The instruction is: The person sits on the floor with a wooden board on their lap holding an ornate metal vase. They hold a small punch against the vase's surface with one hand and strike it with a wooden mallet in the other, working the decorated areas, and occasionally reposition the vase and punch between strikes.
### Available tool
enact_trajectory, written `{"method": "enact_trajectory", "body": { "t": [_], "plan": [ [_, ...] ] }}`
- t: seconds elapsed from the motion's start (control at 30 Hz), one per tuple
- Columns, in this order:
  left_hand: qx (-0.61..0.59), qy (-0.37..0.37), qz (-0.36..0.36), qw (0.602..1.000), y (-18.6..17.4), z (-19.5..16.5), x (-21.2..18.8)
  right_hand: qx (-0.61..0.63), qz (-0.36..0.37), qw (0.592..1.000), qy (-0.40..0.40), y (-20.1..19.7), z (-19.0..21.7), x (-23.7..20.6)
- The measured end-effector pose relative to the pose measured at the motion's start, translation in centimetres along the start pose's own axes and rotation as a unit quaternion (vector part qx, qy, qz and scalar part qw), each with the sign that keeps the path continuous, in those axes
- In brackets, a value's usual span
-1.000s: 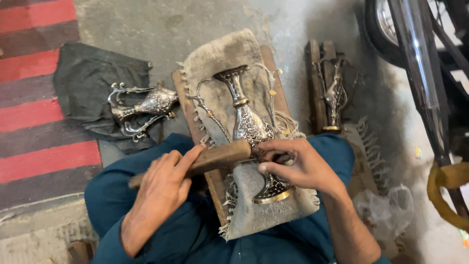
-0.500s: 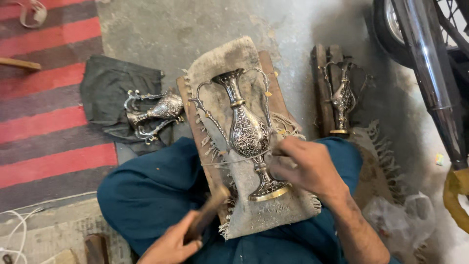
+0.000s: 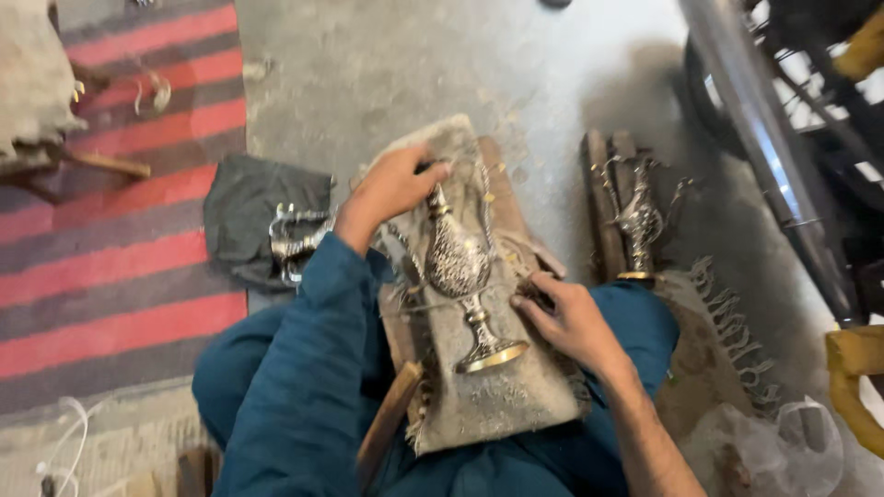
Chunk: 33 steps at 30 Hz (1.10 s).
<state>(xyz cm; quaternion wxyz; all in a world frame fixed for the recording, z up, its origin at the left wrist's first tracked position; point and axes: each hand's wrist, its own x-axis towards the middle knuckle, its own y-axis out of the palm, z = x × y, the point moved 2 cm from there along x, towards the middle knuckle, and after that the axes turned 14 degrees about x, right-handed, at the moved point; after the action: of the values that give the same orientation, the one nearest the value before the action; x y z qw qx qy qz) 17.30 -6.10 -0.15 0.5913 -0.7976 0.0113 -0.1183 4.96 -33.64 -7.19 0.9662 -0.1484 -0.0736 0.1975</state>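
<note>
A silver engraved metal vase (image 3: 460, 267) with a brass-coloured foot lies on a frayed grey cloth (image 3: 502, 396) over a wooden board on my lap. My left hand (image 3: 387, 189) grips the vase's top end at the neck. My right hand (image 3: 566, 317) rests on the cloth beside the vase's stem, fingers touching its thin side handle. A wooden tool handle (image 3: 387, 423) lies by my left knee, held by neither hand.
A second silver vase (image 3: 640, 221) lies on a wooden board to the right. A third (image 3: 295, 244) rests on a dark cloth (image 3: 244, 216) at left, beside a red-striped mat (image 3: 110, 267). A motorbike's wheel and metal tube (image 3: 764, 138) stand at right.
My left hand put down the wooden tool and reached forward to the vase's neck. My right hand slid from the vase's body to its stem side. The view shifted.
</note>
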Motion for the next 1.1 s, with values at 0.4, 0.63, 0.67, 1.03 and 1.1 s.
{"method": "enact_trajectory", "body": {
  "t": [0.4,0.63,0.67,1.03,1.1],
  "plan": [
    [-0.062,-0.083,-0.106,0.989,-18.6,-2.7,-12.0,0.153,-0.004,0.981,-0.117,-4.0,-0.6,0.2],
    [-0.167,-0.191,-0.323,0.912,-16.3,-2.8,-23.8,0.065,0.004,0.997,-0.046,-2.7,0.8,7.7],
    [-0.172,-0.204,-0.322,0.909,-15.1,-2.4,-25.0,0.058,0.006,0.996,-0.073,-2.3,1.2,9.0],
    [-0.586,-0.372,-0.299,0.655,1.3,-5.3,-26.7,0.091,0.143,0.981,-0.093,-3.9,4.9,14.4],
    [-0.565,-0.336,-0.277,0.700,3.7,-7.3,-27.9,0.068,0.213,0.974,-0.029,-4.3,3.5,12.5]
  ]
}}
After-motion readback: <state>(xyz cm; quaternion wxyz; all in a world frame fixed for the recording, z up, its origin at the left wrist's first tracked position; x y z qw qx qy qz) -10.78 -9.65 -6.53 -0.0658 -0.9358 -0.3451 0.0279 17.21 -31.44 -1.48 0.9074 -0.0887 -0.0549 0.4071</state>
